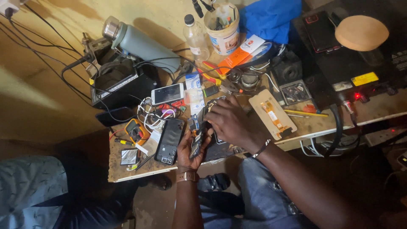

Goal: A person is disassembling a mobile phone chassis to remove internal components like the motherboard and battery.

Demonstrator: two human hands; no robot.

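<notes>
Head view: the left hand lies palm up at the front edge of the wooden workbench, its fingers curled around a small dark circuit board that rests across the palm. The right hand comes in from the right, knuckles up, fingers bent and pressed onto the opened phone body just above the left hand; whether it pinches anything underneath cannot be told. The 2 hands touch or nearly touch over that phone.

Just left of the left hand lies a black phone back cover, glossy and rectangular with rounded corners. Further left sits a yellow multimeter with a round dial, and near it a small silver battery. A white smartphone lies face up above tangled white cables. To the right of the right hand a pale rectangular screen panel shows an orange ribbon strip. At the back stand a clear plastic bottle, a white tub of tools and a grey metal flask lying tilted on a black box.
</notes>
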